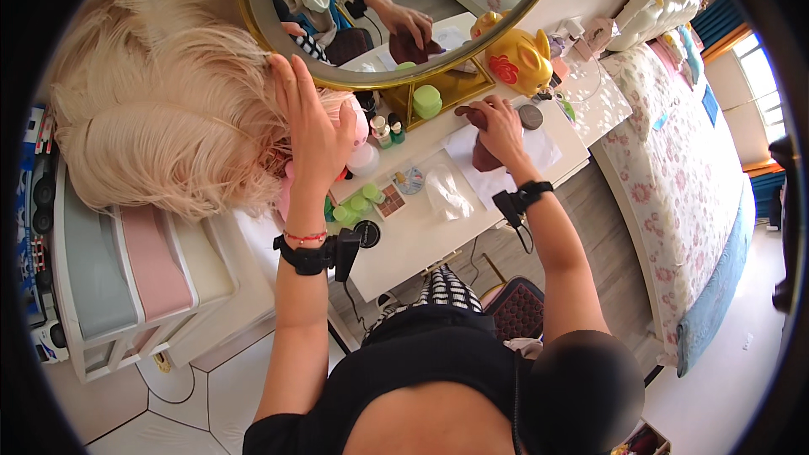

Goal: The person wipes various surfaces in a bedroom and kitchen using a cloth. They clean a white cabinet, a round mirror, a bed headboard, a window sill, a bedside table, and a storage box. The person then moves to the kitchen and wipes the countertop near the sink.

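My left hand is raised with its fingers up beside a big bunch of pale pink feathers; its fingertips are near the feathers and the mirror's rim, and I cannot tell if they touch. Nothing shows in its palm. On the right, my right hand grips a dark reddish-brown cloth over white paper on the white dressing table. A round dark tin lies just right of that hand. The round gold-rimmed mirror reflects the right hand and cloth.
Green jars, small bottles, an eyeshadow palette, a black round case and a crumpled clear plastic bag lie about the table. A golden pig figure stands behind. A drawer rack is left, a bed right.
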A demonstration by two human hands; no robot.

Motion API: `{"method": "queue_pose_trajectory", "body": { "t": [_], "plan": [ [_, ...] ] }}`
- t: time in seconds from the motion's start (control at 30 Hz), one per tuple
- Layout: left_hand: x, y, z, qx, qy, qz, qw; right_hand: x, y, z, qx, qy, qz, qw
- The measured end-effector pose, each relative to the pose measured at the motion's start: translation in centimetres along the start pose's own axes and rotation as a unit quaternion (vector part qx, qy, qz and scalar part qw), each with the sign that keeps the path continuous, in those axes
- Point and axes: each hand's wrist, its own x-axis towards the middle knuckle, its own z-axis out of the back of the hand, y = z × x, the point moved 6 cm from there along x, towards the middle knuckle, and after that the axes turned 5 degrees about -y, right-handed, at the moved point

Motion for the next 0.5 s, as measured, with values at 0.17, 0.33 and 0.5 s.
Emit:
{"method": "queue_pose_trajectory", "body": {
  "t": [0.17, 0.33, 0.5],
  "plan": [
    [1.2, 1.3, 0.0, 0.011, 0.003, -0.003, 1.000, -0.9, 1.9, -5.6, -0.053, 0.067, -0.015, 0.996],
    [1.1, 1.2, -0.2, 0.003, 0.000, 0.000, 1.000, -1.8, 5.8, -7.6, -0.035, 0.130, 0.063, 0.989],
    [1.1, 1.4, -0.3, -0.003, -0.004, -0.003, 1.000, -1.0, 5.6, -7.0, -0.169, 0.143, 0.065, 0.973]
  ]
}}
